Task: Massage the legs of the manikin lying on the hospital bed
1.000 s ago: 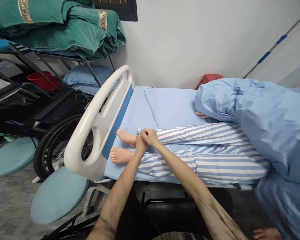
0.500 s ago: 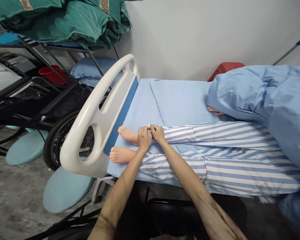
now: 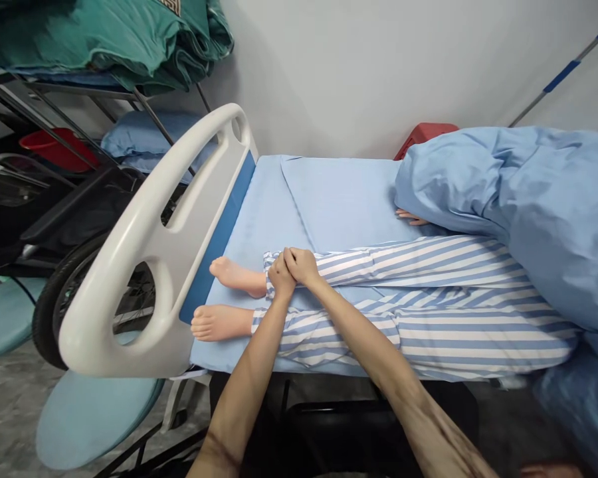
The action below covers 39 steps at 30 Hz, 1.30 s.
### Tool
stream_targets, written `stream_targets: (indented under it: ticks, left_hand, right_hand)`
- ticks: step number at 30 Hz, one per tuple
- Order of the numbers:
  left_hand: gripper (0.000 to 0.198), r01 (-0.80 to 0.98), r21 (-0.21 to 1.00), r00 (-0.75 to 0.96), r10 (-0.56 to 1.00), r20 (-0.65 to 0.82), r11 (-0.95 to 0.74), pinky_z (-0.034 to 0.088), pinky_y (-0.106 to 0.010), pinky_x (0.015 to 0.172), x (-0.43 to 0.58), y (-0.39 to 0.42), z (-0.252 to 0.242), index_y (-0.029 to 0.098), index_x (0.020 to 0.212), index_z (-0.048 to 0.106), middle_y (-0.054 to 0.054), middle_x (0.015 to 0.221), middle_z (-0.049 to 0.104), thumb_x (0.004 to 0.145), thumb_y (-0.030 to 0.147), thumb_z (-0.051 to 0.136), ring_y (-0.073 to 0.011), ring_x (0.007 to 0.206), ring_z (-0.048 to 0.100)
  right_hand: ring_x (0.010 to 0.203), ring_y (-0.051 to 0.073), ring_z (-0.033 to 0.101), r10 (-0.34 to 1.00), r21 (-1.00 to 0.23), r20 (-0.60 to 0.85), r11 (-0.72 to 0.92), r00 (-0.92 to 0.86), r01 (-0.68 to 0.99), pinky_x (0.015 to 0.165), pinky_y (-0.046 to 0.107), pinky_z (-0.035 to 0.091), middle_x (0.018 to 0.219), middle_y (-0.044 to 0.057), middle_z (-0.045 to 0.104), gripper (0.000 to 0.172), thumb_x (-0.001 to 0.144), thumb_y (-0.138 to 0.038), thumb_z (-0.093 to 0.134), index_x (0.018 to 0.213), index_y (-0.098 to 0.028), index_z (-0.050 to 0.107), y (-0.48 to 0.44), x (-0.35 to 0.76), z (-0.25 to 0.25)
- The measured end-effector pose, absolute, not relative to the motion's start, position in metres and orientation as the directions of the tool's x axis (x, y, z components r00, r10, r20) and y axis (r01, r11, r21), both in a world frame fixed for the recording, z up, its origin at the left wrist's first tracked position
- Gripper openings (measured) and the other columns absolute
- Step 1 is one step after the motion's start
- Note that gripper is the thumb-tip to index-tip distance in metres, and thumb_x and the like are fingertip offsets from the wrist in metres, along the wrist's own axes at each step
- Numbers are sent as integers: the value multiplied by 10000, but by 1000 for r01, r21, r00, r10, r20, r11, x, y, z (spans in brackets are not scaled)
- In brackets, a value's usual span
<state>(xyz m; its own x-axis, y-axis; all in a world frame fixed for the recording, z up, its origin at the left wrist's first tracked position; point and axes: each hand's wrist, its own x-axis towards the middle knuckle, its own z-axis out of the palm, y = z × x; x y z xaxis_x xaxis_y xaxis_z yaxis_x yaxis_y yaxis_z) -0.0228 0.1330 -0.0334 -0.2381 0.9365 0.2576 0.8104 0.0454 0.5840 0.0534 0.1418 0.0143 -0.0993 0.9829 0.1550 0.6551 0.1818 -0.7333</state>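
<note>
Obs.: left hand (image 3: 279, 275) and right hand (image 3: 303, 264) meet knuckle to knuckle. Both are clenched on the trouser cuff (image 3: 268, 257) of the far leg, at the ankle of a figure lying on the bed (image 3: 339, 199). The grip is closed, with cloth pinched in both fists.

Position: the far foot (image 3: 232, 273) is bare and just beyond the grip, toward the white footboard (image 3: 144, 265). The near foot (image 3: 214, 323) lies below and to the left of the grip, also bare.

Progress (judgement): the striped trousers (image 3: 428, 318) cover both legs down to the ankles. The near cuff sits at its ankle, untouched. Only the far cuff is in hand, so the work looks to be at the hem, late rather than early. To the right of the grip, well apart, the blue quilt (image 3: 528, 192) is bunched over the upper body. One pale hand (image 3: 408, 217) shows at its edge.

Writing: none legible. The green bedding (image 3: 104, 33), up and left of the grip, carries a gold patterned band, which is ornament and not letters. No brand or label is seen on the footboard.
</note>
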Motion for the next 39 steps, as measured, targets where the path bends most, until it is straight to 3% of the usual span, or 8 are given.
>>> stream_targets:
  ticks: [3, 10, 15, 18, 25, 29, 32, 39]
  left_hand:
    - [96, 830, 554, -227, 946, 232, 63, 299, -268, 636, -21, 134, -34, 170, 789, 559, -67, 731, 588, 799, 181, 464, -165, 689, 517]
    - [200, 712, 703, -274, 921, 275, 2, 307, -257, 610, -20, 132, -25, 207, 624, 496, -21, 633, 571, 788, 166, 389, -151, 634, 493]
    - [239, 501, 858, -253, 928, 273, -115, 339, -237, 591, -6, 144, 1, 199, 528, 416, 10, 516, 484, 756, 152, 363, -116, 539, 443]
    - [254, 402, 909, -332, 908, 255, -109, 322, -229, 554, 9, 152, 6, 198, 507, 354, 19, 492, 423, 753, 139, 340, -102, 508, 397]
    - [323, 544, 839, -370, 904, 212, 26, 213, -252, 536, 14, 152, -17, 187, 509, 302, 43, 449, 328, 816, 176, 403, -91, 483, 287]
    - [304, 586, 810, -307, 916, 259, -33, 215, -254, 551, 12, 150, -20, 179, 543, 357, 39, 484, 373, 840, 186, 419, -85, 492, 289]
    - [286, 613, 789, -288, 917, 275, -44, 219, -259, 550, 15, 150, -21, 181, 550, 385, 32, 494, 390, 829, 206, 442, -93, 497, 296]
    - [234, 594, 804, -266, 935, 236, -34, 297, -246, 592, 17, 150, -20, 196, 552, 444, 7, 541, 496, 774, 174, 376, -120, 563, 428]
  right_hand:
    - [610, 105, 467, 953, -619, 175, 302, -247, 725, 608, 233, 270, 628, 24, 577, 376, 907, -368, 385, 633, -171, 552, 142, 62, 24]
    - [516, 75, 334, 990, -903, 133, 144, -53, 405, 537, 218, 259, 493, -38, 360, 452, 895, -422, 338, 516, -177, 355, 154, 74, -4]
    - [523, 76, 315, 992, -972, 123, 122, -6, 202, 522, 213, 277, 512, -42, 304, 435, 869, -466, 340, 534, -190, 313, 159, 77, -6]
    - [536, 79, 334, 994, -986, 106, 101, 26, 131, 532, 210, 301, 531, -35, 328, 419, 870, -465, 330, 553, -193, 314, 160, 79, -5]
    - [536, 82, 363, 989, -943, 126, 96, 76, 320, 538, 215, 290, 519, -30, 380, 446, 902, -440, 312, 537, -186, 345, 154, 76, -5]
    - [564, 99, 422, 982, -768, 189, 150, -4, 623, 574, 237, 267, 570, 3, 507, 415, 917, -383, 337, 587, -178, 480, 147, 83, 14]
    - [581, 112, 441, 966, -632, 229, 242, -120, 736, 592, 248, 250, 600, 20, 543, 372, 910, -368, 376, 632, -181, 538, 145, 96, 23]
    - [527, 85, 354, 985, -832, 173, 147, -2, 536, 555, 226, 254, 505, -28, 400, 450, 912, -416, 327, 534, -178, 386, 149, 117, -2]
